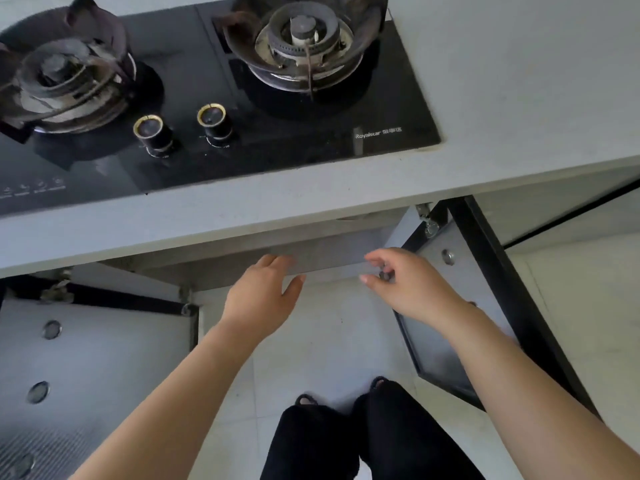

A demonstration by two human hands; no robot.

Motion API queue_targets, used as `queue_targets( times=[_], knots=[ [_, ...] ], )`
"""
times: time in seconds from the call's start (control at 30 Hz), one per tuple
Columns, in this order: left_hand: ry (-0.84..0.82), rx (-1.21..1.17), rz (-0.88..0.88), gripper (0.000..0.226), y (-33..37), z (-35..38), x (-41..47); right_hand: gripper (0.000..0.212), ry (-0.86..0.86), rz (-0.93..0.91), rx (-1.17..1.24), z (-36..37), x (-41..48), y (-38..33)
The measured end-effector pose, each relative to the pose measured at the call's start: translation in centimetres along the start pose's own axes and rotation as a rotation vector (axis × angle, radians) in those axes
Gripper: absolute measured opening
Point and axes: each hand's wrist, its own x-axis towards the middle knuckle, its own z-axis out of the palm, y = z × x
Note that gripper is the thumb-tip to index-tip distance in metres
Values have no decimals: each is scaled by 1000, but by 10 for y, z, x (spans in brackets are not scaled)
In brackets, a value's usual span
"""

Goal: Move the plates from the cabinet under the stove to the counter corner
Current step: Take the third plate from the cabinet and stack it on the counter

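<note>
We looked down past the front edge of the grey countertop (pixel 242 216) into the cabinet opening (pixel 311 258) beneath the two-burner gas stove (pixel 214 109). Both cabinet doors stood swung outward: the left door (pixel 90 355) lay at 8 o'clock in the view and the right door (pixel 460 306) at 3 o'clock, each with its inner face and hinge hardware exposed. The interior of the cabinet was hidden by the countertop overhang; we could not see the plates or tell where they sat, and no plate appeared on the visible counter surface.

Our left hand (pixel 259 299) reached toward the opening at the centre of the view, fingers extended and spread moderately, thumb apart, holding nothing. Our right hand (pixel 412 289) was just beside it at 2 o'clock from the left hand, fingers loosely curled with thumb and forefinger a narrow gap apart, also holding nothing. Both hands were at the lower lip of the cabinet's top rail (pixel 322 261); contact with it could not be confirmed.

Between the two open doors the pale tiled floor (pixel 329 341) was unobstructed apart from our own legs in dark trousers (pixel 346 441) at 6 o'clock. The countertop to the right of the stove, at 1 o'clock, was bare.
</note>
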Motion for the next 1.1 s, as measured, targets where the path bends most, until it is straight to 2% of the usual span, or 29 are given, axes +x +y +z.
queue_targets(
  times=[0.23,0.43,0.57,0.83,0.97,1.1],
  knots=[
    [130,131,67,44,-68,100,89,40,144,-46,-87,83,92,72],
    [172,134,139,47,-123,188,173,43,285,-214,-233,150,168,137],
    [232,165,184,50,-148,231,218,45,377,-264,-307,180,203,176],
    [256,143,148,47,-156,235,227,38,451,-268,-190,171,218,172],
    [195,215,151,53,-161,244,240,37,510,-297,-252,170,243,176],
    [146,302,127,66,-167,256,241,41,471,-312,-355,162,266,180]
  ],
)
